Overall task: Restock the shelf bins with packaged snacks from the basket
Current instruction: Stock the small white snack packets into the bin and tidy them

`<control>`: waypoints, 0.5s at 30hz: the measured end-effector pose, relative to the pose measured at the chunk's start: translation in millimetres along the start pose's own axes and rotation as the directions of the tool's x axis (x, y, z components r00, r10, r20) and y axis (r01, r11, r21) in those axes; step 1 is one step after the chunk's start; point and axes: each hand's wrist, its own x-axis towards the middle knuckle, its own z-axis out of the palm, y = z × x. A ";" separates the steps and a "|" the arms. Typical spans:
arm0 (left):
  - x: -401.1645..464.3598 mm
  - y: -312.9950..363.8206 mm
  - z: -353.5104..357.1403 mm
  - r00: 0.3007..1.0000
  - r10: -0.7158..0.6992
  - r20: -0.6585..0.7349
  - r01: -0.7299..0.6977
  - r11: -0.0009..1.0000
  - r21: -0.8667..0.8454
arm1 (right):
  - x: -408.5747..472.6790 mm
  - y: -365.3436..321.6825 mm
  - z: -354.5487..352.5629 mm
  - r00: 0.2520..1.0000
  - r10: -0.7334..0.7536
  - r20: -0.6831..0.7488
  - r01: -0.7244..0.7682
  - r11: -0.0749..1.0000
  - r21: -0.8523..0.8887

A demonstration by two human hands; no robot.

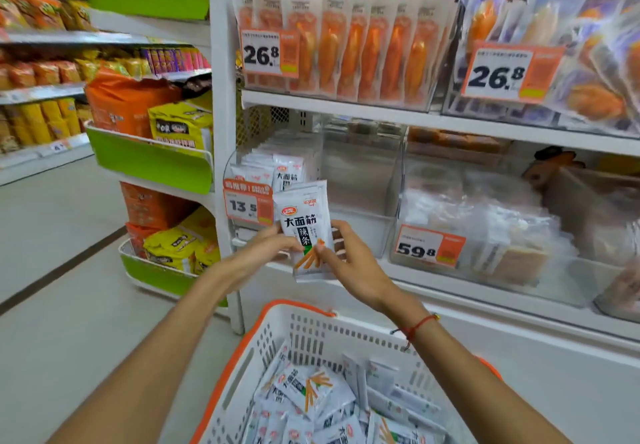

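White basket [242,367] with orange rim holds many white snack packets; above it, both hands, left hand [263,248] and right hand [349,260], pinch a small stack of white packets [304,229] (black characters, orange sticks) before the clear bin [360,166]

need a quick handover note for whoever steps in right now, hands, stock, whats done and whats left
Left hand and right hand: both pinch a small stack of white snack packets, upright, in front of the clear bin with the 13.5 tag.
Done: that bin holds a few matching packets at its left; the rest looks unfilled.
Left: put the stack in, then move the many packets from the white basket below.
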 end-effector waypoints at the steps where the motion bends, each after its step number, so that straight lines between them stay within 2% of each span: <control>1: 7.3 9.2 -12.2 1.000 0.023 0.000 -0.023 0.995 0.102 | 10.0 -2.4 -2.9 0.998 -0.061 -0.021 0.060 0.997 -0.050; 3: 21.0 23.8 -31.1 0.995 0.090 -0.043 -0.079 0.976 0.205 | 30.6 -8.6 -7.6 0.982 -0.176 -0.065 0.166 0.977 -0.137; 6: 42.2 39.7 -45.3 0.960 0.244 -0.136 -0.207 0.948 0.240 | 63.9 -17.4 -12.5 0.943 -0.305 -0.130 0.267 0.931 -0.250; 10: 80.8 47.0 -62.7 0.895 0.409 -0.179 -0.304 0.852 0.426 | 108.2 -17.9 -15.7 0.932 -0.336 -0.135 0.264 0.887 -0.379; 11: 89.9 46.9 -66.5 0.883 0.423 -0.205 -0.270 0.813 0.516 | 117.9 -15.4 -15.5 0.942 -0.311 -0.126 0.234 0.877 -0.419; 13: 103.5 47.0 -70.2 0.860 0.424 -0.286 -0.107 0.697 0.709 | 134.2 -9.2 -13.7 0.967 -0.234 -0.099 0.161 0.868 -0.470; 15: 113.4 48.6 -70.8 0.864 0.398 -0.310 0.026 0.579 0.815 | 147.4 -2.6 -10.8 0.990 -0.131 -0.049 0.099 0.904 -0.417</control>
